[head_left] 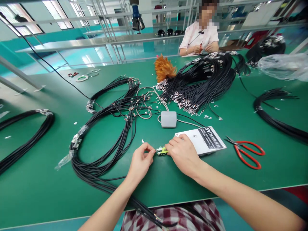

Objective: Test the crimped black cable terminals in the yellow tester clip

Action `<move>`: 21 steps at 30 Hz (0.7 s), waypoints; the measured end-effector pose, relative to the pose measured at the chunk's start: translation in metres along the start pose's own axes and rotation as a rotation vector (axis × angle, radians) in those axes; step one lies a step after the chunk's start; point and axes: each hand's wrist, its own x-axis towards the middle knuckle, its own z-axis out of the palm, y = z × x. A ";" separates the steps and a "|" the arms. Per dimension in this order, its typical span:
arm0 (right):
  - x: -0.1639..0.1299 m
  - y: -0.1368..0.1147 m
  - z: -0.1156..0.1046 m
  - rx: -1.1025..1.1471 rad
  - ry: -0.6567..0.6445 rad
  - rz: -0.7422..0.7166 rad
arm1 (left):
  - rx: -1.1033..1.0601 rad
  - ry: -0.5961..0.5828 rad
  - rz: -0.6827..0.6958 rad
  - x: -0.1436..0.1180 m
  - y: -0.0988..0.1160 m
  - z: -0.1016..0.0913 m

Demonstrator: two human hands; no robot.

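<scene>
My left hand [142, 159] is closed in a pinch, thumb and forefinger together beside the metal jaws of a small yellow-green hand tool [164, 150]. What it pinches is too small to make out. My right hand [183, 154] is wrapped over the tool's other end, and its exact kind is hidden by the fingers. A white box [201, 141] with a dark "JY" label lies just behind and right of that hand. Black cables [103, 128] with stripped ends curve across the table left of my hands, held by clear tape. One cable passes under my left forearm.
Red-handled cutters [247, 152] lie open on the green table [240, 179] at the right. A grey pedal-like block [168, 119] sits behind the box. Beyond are a large black cable bundle [202, 83], orange strands [164, 68] and a seated person [201, 35]. More cable coils lie at both sides.
</scene>
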 end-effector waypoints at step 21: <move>-0.004 0.001 -0.013 0.078 0.000 0.001 | 0.028 -0.022 -0.006 0.008 -0.007 0.001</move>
